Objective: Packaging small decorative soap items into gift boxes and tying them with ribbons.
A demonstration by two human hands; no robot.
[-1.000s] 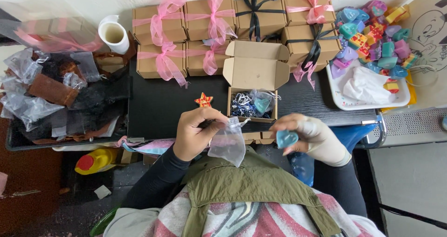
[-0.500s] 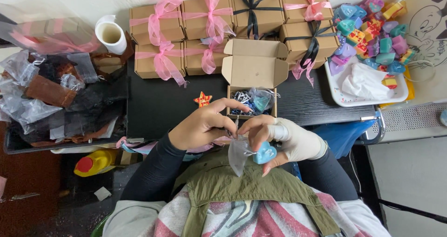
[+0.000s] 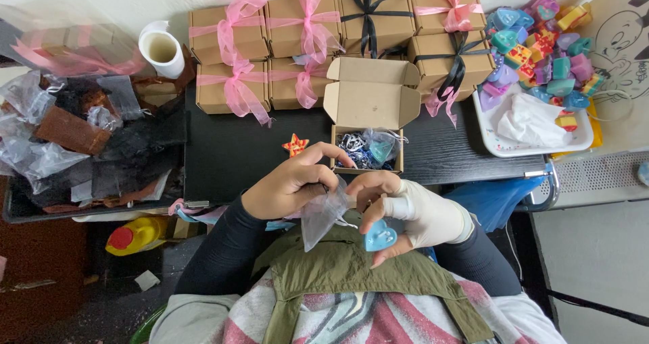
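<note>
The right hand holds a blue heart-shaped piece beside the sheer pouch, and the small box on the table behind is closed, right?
Not quite: the head view shows the small box open, lid up. The right hand does hold the blue heart beside the sheer pouch.

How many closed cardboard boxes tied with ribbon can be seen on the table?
8 closed boxes: four in the back row and four in front, the last wrapped in plastic at far left. Others may be hidden.
</note>
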